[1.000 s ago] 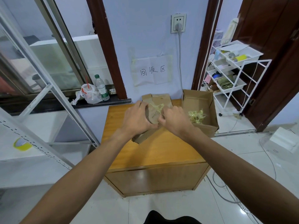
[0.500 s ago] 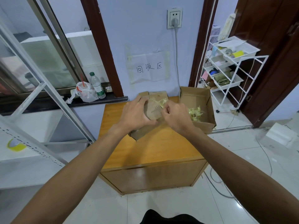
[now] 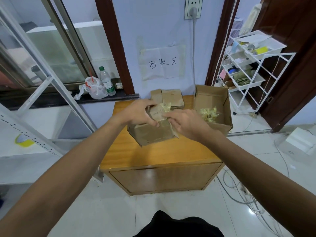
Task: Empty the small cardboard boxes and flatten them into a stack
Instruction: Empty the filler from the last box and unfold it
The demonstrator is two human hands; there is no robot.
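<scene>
Small cardboard box (image 3: 153, 135) at the middle of the wooden cabinet (image 3: 153, 156)
Left hand (image 3: 138, 113) gripped its top; right hand (image 3: 186, 124) pinched its yellow packet (image 3: 165, 106). Flattened boxes (image 3: 172, 99) lay at the back edge.

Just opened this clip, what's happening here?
A person stands at a wooden cabinet. Their left hand grips a small cardboard box while the right hand pinches a yellowish plastic packet at its open top. More packets lie in the larger open box beside it; flattened boxes sit by the wall.
</scene>
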